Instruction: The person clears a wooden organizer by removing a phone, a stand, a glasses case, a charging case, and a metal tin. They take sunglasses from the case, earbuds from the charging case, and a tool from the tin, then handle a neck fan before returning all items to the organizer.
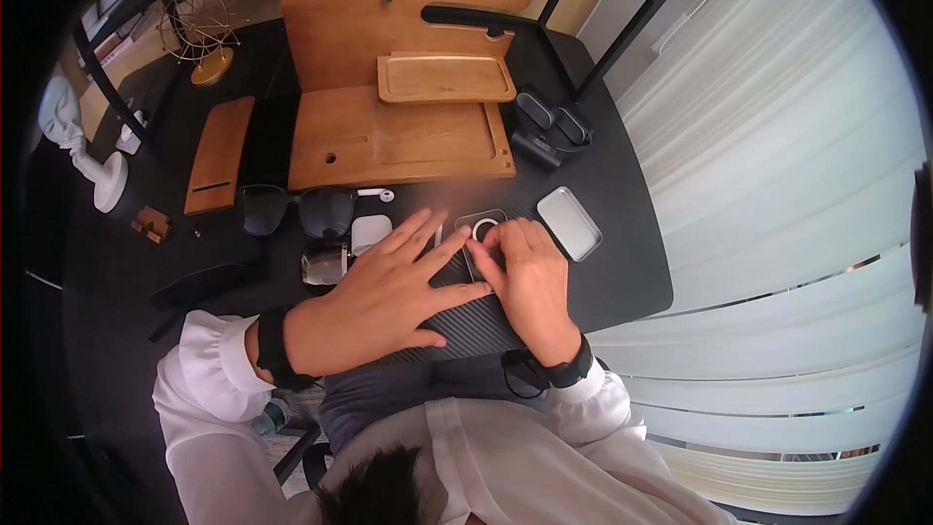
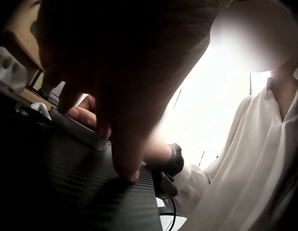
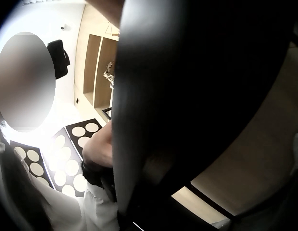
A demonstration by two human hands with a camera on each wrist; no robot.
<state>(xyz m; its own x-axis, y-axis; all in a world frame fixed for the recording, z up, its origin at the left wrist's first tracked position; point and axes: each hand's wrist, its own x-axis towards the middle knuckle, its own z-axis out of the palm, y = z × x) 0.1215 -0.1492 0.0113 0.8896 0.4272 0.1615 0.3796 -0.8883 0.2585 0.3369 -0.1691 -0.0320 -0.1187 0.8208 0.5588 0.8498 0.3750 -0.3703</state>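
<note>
In the head view, my left hand [image 1: 384, 287] spreads over the black ribbed mat [image 1: 476, 328], fingers mostly straight. Its fingertips reach the left side of a shallow metal tin [image 1: 496, 213]. At the tin, my right hand [image 1: 535, 282] bends thumb and fingers together at the edge of a white ring [image 1: 483, 223]; the pinch is partly hidden by the fingers. A loose tin lid [image 1: 570, 225] lies to the right. The left wrist view shows the left hand [image 2: 125, 82] dark and close, with fingers of the right hand [image 2: 84, 115] behind it.
Sunglasses [image 1: 327, 212], a white earbud [image 1: 386, 195], a white case [image 1: 370, 232] and a shiny brownish object [image 1: 325, 265] lie left of the hands. Behind stands a wooden organiser [image 1: 335, 131], beside a black double-pod device [image 1: 554, 122]. The desk's edge [image 1: 649, 243] is at right.
</note>
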